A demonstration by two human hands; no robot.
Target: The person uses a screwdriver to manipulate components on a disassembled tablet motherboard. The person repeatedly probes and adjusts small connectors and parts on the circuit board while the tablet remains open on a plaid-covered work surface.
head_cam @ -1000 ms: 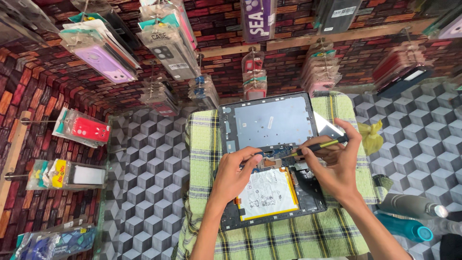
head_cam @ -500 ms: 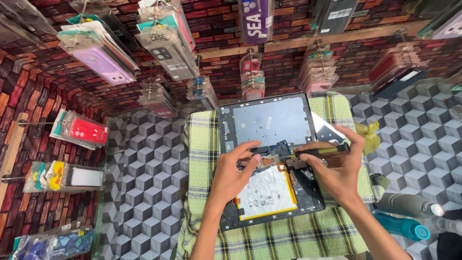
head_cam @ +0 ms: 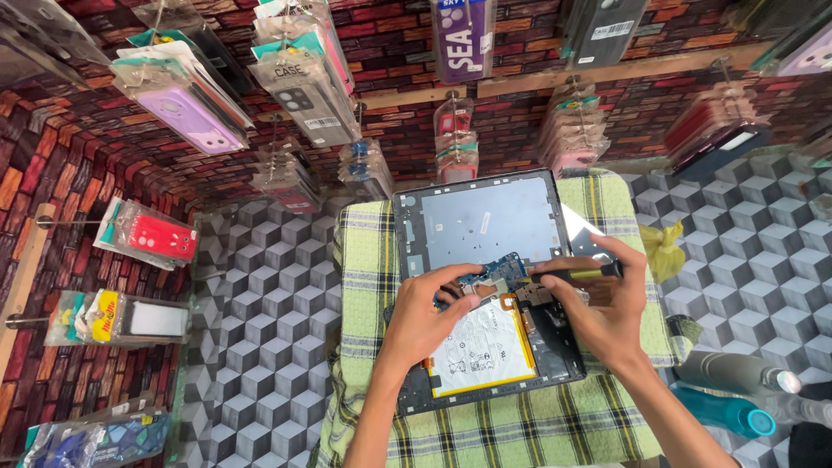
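Brick-red patterned wall at far left, hung with packaged phone cases (head_cam: 147,236) on pegs. Cube-print table (head_cam: 260,347) runs across below; a green-and-yellow plaid cloth (head_cam: 364,286) is spread on it at centre. On the cloth lies an opened tablet (head_cam: 481,217), back cover off, grey inner frame at top, white battery (head_cam: 481,351) with yellow edging lower down. Left hand (head_cam: 425,316) rests over the tablet's middle, fingers curled narrow, tips pressing on the blue circuit board (head_cam: 503,270) just above the battery. Right hand (head_cam: 607,308) closed around a dark, yellow-banded screwdriver (head_cam: 576,275), held level, tip pointing left and touching the board near the left fingertips. A crumpled yellow scrap (head_cam: 663,247) sits at the cloth's right edge. Farther right, two bottles lie on the table: grey (head_cam: 737,373) and teal (head_cam: 724,412).
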